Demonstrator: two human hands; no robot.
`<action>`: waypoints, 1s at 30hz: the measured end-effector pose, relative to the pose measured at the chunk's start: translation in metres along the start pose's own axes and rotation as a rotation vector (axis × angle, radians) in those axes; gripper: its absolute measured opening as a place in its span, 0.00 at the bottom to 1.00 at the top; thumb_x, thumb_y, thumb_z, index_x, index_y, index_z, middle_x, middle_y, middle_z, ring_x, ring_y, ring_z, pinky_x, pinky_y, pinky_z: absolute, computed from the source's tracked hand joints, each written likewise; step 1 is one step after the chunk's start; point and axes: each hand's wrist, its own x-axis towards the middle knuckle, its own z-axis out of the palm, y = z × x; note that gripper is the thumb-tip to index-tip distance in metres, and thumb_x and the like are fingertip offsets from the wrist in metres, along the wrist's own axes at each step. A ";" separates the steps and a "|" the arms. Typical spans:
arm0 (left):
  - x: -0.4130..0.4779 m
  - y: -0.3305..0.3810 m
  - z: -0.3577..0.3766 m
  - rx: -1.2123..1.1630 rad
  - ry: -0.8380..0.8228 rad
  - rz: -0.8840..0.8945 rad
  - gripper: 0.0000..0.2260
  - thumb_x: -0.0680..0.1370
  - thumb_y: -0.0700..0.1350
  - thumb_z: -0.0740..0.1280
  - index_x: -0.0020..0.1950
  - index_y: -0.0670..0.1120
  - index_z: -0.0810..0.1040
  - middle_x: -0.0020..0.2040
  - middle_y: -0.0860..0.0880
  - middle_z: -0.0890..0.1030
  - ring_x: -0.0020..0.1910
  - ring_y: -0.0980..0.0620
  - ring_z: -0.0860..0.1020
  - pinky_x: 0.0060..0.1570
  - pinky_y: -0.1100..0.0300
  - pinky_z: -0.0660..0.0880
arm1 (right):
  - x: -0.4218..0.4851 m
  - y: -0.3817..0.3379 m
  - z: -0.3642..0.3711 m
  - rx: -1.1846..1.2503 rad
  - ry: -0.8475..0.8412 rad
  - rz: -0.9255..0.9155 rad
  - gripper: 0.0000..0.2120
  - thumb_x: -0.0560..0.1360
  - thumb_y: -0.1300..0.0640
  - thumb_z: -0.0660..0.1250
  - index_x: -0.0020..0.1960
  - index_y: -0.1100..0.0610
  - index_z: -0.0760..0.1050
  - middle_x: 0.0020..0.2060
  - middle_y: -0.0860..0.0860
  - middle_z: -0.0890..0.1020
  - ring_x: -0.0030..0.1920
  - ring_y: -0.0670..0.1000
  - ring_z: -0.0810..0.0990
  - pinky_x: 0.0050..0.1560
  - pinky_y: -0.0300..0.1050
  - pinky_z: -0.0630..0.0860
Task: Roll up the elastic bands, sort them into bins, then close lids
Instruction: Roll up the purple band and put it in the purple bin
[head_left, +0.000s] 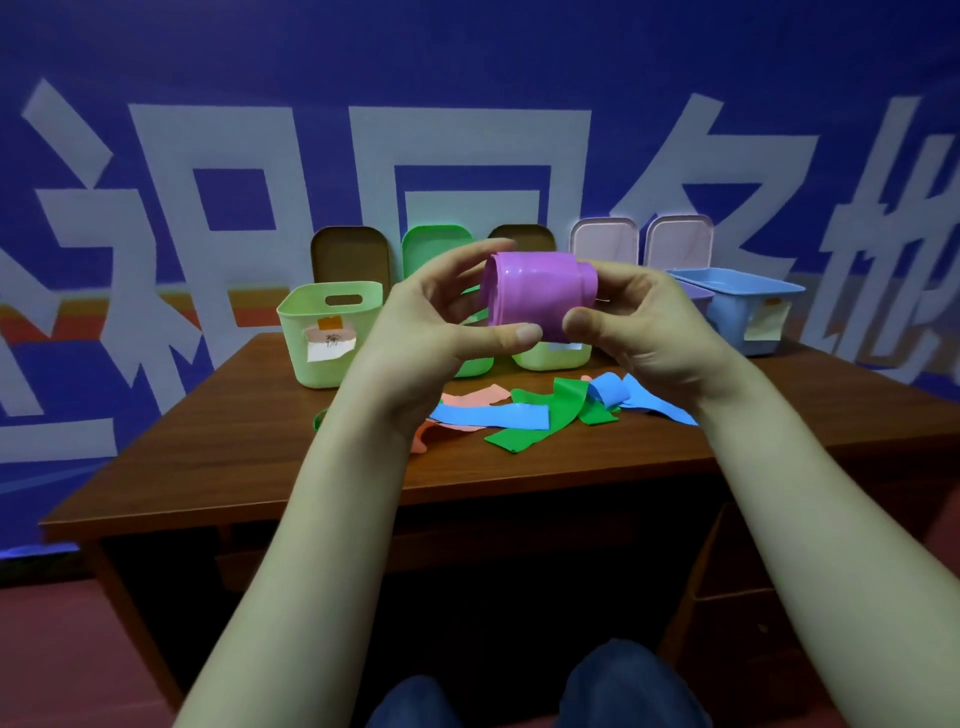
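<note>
A purple elastic band (537, 293), wound into a thick roll, is held up above the table between both hands. My left hand (431, 332) grips its left end with thumb below and fingers over the top. My right hand (639, 325) pinches its right end, thumb in front. Loose bands lie on the brown table (260, 441) below: blue (493, 415), green (561, 410) and salmon (467, 397). Open bins stand in a row behind: a light green bin (332, 332), a green one (475, 366) and another light green one (550, 356) mostly hidden by my hands, and a blue bin (737, 306).
Lids lean upright against the blue wall behind the bins: a brown lid (350, 257), a green lid (434, 247), another brown one (522, 234) and two pale pink lids (605, 241) (678, 241). The table's front edge runs near my forearms. My knees show at the bottom.
</note>
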 end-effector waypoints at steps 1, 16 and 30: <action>0.001 -0.002 0.000 -0.001 -0.005 -0.006 0.31 0.61 0.36 0.77 0.62 0.51 0.76 0.61 0.48 0.78 0.59 0.50 0.79 0.49 0.59 0.80 | -0.002 0.001 0.000 -0.014 0.015 0.003 0.23 0.60 0.50 0.75 0.55 0.50 0.79 0.50 0.48 0.85 0.54 0.50 0.83 0.50 0.42 0.79; 0.076 -0.084 0.055 -0.101 0.068 -0.138 0.31 0.61 0.29 0.75 0.62 0.44 0.76 0.60 0.43 0.80 0.57 0.49 0.80 0.49 0.60 0.80 | 0.017 0.072 -0.080 -0.107 0.064 0.148 0.17 0.66 0.54 0.71 0.54 0.48 0.78 0.49 0.44 0.84 0.54 0.46 0.82 0.54 0.41 0.78; 0.254 -0.133 0.085 -0.196 0.097 -0.204 0.31 0.57 0.32 0.74 0.59 0.42 0.77 0.57 0.40 0.81 0.50 0.49 0.81 0.49 0.59 0.80 | 0.143 0.122 -0.201 -0.013 0.031 0.240 0.15 0.68 0.63 0.68 0.55 0.56 0.76 0.42 0.43 0.85 0.46 0.41 0.82 0.46 0.33 0.77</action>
